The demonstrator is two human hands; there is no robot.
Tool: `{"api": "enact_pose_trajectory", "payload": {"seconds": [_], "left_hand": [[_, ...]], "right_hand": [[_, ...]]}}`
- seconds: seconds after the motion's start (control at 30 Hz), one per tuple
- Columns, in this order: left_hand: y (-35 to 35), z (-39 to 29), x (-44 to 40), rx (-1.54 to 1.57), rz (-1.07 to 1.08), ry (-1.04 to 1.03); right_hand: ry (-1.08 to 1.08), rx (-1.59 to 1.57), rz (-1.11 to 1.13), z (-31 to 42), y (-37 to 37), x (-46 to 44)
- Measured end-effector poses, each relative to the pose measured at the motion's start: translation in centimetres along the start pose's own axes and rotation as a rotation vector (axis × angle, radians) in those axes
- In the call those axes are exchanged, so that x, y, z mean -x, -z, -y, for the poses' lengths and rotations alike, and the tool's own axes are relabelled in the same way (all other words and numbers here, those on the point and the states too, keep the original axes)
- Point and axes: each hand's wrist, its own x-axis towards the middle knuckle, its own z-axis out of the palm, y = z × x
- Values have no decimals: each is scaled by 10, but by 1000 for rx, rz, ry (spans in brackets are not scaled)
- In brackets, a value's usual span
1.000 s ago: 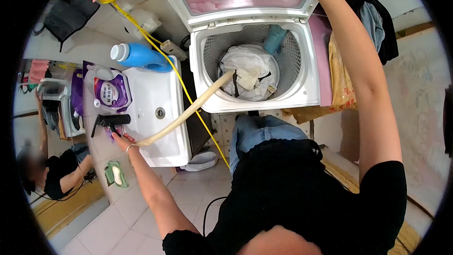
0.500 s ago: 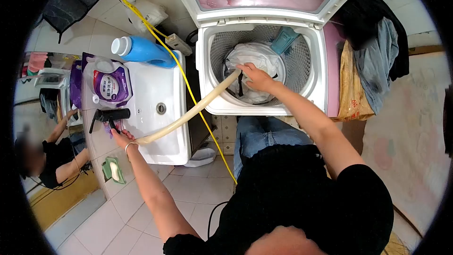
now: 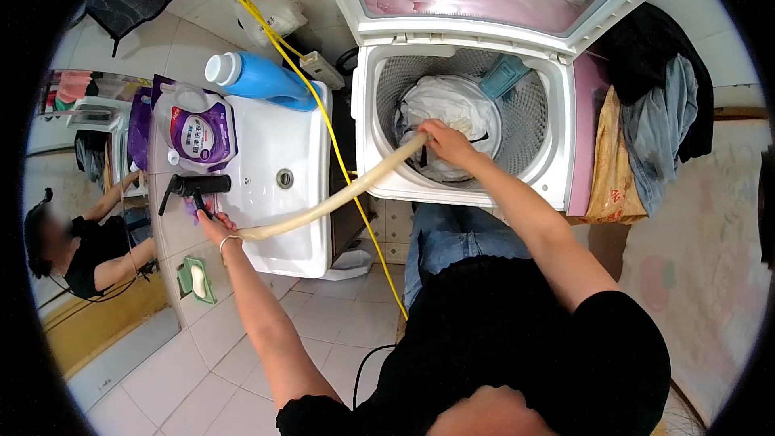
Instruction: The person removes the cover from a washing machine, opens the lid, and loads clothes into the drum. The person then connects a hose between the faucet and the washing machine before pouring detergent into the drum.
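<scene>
A cream-coloured hose [image 3: 339, 200] stretches across the sink from one hand to the other. My left hand [image 3: 216, 228] is closed around its left end, right beside the black faucet [image 3: 198, 186]; the fingers partly hide where hose and faucet meet. My right hand [image 3: 446, 144] grips the other end, over the open tub of the washing machine [image 3: 373, 97]. Inside the tub lies white laundry [image 3: 444, 105] with some dark parts. A teal plastic part [image 3: 504, 77] sits on the tub's inner wall.
The white sink [image 3: 266, 254] has a blue bottle [image 3: 270, 81] and a purple-labelled detergent jug [image 3: 196, 133] at its edges. A yellow cord [image 3: 328, 125] hangs across it. Soap lies in a green dish [image 3: 192, 268]. Clothes [image 3: 658, 129] are heaped right of the machine, whose lid [image 3: 484, 28] stands raised.
The view has shifted slightly, so the sink and washing machine appear a little further right. Both hands keep their hold on the hose, with little other movement.
</scene>
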Motion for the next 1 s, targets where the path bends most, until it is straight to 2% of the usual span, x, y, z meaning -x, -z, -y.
{"api": "enact_pose_trajectory", "payload": {"seconds": [0.1, 0.17, 0.27, 0.4, 0.5, 0.67, 0.77, 0.87, 0.93, 1.0], "left_hand": [[6, 3, -3, 0, -14, 20], [7, 3, -5, 1, -4, 36], [7, 0, -2, 10, 36, 33], [12, -2, -6, 17, 87, 46], [17, -2, -14, -9, 67, 75], [22, -5, -16, -41, 50, 135], [26, -4, -22, -33, 102, 77], [34, -1, -29, -49, 93, 76], [38, 3, -41, -62, 17, 144], [32, 5, -33, -33, 43, 99]], "right_hand": [[64, 13, 110, 1, 9, 24], [289, -27, 0, 1, 13, 41], [389, 102, -34, 12, 33, 76], [327, 189, 56, 38, 50, 118], [366, 206, 10, 55, 49, 128], [442, 220, -4, 69, 46, 126], [359, 146, 66, 69, 44, 120], [379, 90, 79, 65, 45, 114], [361, 136, 92, 64, 49, 109], [354, 186, 104, 63, 53, 110]]}}
